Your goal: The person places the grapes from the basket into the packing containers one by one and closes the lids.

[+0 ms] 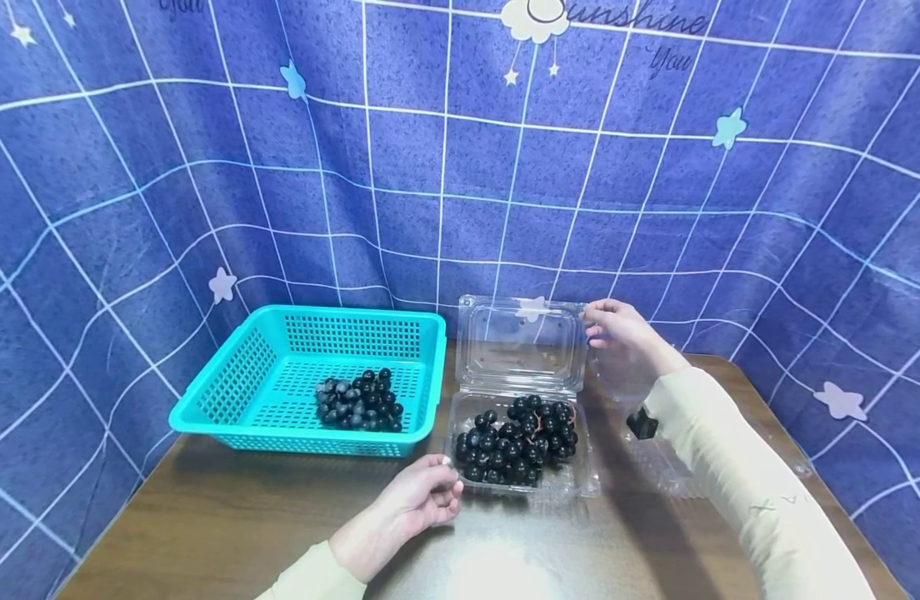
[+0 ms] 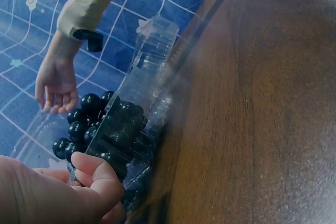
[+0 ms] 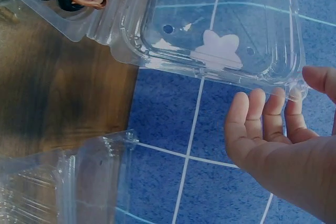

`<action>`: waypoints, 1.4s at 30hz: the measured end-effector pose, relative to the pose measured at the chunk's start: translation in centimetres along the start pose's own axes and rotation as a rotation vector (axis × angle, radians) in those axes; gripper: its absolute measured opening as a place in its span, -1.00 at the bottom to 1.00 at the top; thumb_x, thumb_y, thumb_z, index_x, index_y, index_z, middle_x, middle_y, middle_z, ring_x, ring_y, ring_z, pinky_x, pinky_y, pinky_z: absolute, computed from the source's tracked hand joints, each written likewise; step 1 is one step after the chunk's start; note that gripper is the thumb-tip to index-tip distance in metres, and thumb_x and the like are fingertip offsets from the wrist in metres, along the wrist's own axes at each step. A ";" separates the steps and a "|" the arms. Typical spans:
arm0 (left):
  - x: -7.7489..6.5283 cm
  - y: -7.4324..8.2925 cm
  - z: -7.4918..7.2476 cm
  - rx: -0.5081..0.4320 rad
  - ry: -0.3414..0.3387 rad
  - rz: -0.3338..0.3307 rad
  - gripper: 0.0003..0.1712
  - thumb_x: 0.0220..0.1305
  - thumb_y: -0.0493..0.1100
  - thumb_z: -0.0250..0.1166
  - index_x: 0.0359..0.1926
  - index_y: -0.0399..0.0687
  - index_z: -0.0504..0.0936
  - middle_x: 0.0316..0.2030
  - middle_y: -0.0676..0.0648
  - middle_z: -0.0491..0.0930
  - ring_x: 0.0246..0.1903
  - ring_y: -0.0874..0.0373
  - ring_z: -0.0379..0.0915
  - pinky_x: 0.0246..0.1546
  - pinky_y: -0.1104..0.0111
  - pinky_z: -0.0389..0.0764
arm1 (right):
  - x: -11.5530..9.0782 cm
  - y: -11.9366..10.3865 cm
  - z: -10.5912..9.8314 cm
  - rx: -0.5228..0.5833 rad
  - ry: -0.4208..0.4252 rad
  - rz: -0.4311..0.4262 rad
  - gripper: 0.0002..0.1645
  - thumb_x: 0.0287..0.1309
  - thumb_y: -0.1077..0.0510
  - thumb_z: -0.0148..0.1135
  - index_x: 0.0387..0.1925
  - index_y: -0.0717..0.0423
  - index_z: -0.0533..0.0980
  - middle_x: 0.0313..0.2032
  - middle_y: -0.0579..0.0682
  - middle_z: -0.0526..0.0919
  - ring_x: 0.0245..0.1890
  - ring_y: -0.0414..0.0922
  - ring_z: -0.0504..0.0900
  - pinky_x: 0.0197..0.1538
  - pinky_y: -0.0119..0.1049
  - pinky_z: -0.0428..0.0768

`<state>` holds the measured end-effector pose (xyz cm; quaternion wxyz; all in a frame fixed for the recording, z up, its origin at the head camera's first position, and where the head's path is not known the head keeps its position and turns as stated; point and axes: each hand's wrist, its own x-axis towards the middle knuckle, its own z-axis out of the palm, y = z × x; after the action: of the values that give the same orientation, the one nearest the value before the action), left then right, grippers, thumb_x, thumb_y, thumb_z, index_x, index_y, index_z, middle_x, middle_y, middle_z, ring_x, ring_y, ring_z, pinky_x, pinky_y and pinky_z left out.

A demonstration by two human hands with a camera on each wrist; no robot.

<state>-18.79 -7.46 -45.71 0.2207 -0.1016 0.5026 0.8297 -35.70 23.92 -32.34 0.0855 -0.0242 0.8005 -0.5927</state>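
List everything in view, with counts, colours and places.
Wooden table: one, brown, foreground
Star-patterned cloth: one, blue, behind table
Plastic basket: one, turquoise, table's left
Basket grapes: many, black, basket's right half
Open clamshell: one, clear, right of basket
Clamshell grapes: many, black, inside it
Another clamshell: one or more, clear, table's right
Wrist device: one, black, right wrist
Left hand: one, bare, pinching clamshell edge
Right hand: one, bare, pinching raised lid
Sleeves: two, cream, both arms

Left hand, right hand: two. One turquoise basket, beyond and left of the left hand. Two clear containers: grape container between the hands, spare container nearer than the right. Two heaps: basket grapes, container grapes.
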 end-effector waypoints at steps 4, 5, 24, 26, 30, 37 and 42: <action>0.0 0.0 0.0 -0.005 0.001 0.000 -0.74 0.16 -0.43 0.05 -0.22 -0.06 0.23 -0.49 0.01 0.38 -0.47 0.24 0.37 -0.39 0.45 0.39 | 0.1 -0.1 0.0 -0.017 0.003 -0.038 -0.77 0.28 0.12 0.06 -0.09 0.15 0.37 -0.24 -0.07 0.48 -0.33 -0.25 0.52 -0.20 -0.39 0.59; 0.0 0.0 0.0 -0.005 0.000 0.000 -0.74 0.16 -0.43 0.05 -0.22 -0.06 0.23 -0.49 0.01 0.38 -0.47 0.24 0.37 -0.39 0.45 0.39 | 0.1 -0.2 0.0 -0.017 0.004 -0.046 -0.76 0.28 0.11 0.07 -0.10 0.16 0.38 -0.27 -0.08 0.49 -0.34 -0.26 0.51 -0.20 -0.39 0.59; -0.1 0.1 0.0 -0.017 -0.014 -0.008 -0.76 0.16 -0.42 0.05 -0.22 -0.08 0.24 -0.50 0.01 0.39 -0.47 0.25 0.38 -0.38 0.44 0.42 | -2.0 -0.5 0.3 -0.062 -0.010 -0.169 -0.62 0.28 0.15 0.09 -0.06 0.43 0.38 -0.36 -0.07 0.50 -0.31 -0.21 0.51 -0.11 -0.31 0.62; -0.2 0.1 0.0 -0.024 -0.013 -0.011 -0.75 0.16 -0.42 0.05 -0.22 -0.08 0.24 -0.49 0.00 0.39 -0.46 0.25 0.38 -0.37 0.43 0.43 | -2.3 -0.5 0.4 -0.078 -0.005 -0.184 -0.61 0.28 0.15 0.09 -0.06 0.44 0.38 -0.37 -0.06 0.51 -0.32 -0.22 0.51 -0.10 -0.29 0.62; -0.3 0.3 0.1 -0.032 -0.013 -0.014 -0.76 0.17 -0.42 0.05 -0.22 -0.08 0.24 -0.48 0.00 0.39 -0.45 0.25 0.39 -0.36 0.43 0.44 | -2.8 -0.5 0.6 -0.094 0.003 -0.218 -0.62 0.27 0.14 0.12 -0.09 0.43 0.41 -0.32 -0.08 0.55 -0.35 -0.25 0.52 -0.13 -0.31 0.63; -0.5 0.3 0.2 -0.074 -0.003 -0.024 -0.77 0.21 -0.41 0.05 -0.16 -0.12 0.23 -0.38 -0.05 0.36 -0.42 0.25 0.40 -0.34 0.43 0.46 | -3.9 -0.1 0.7 -0.079 0.007 -0.260 -0.82 0.25 0.14 0.15 -0.25 0.20 0.47 -0.35 -0.22 0.57 -0.36 -0.27 0.54 -0.16 -0.37 0.63; -0.5 0.3 0.2 -0.108 0.003 -0.039 -0.81 0.21 -0.40 0.06 -0.22 -0.11 0.26 -0.28 -0.11 0.33 -0.42 0.25 0.40 -0.35 0.44 0.48 | -4.8 0.3 0.8 -0.102 0.037 -0.265 -0.86 0.22 0.13 0.18 -0.30 0.14 0.50 -0.36 -0.21 0.59 -0.40 -0.29 0.57 -0.22 -0.42 0.62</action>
<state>-18.47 -7.50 -45.14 0.2301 -0.1243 0.4553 0.8510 -30.82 23.95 -32.29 -0.0097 -0.1231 0.8210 -0.5575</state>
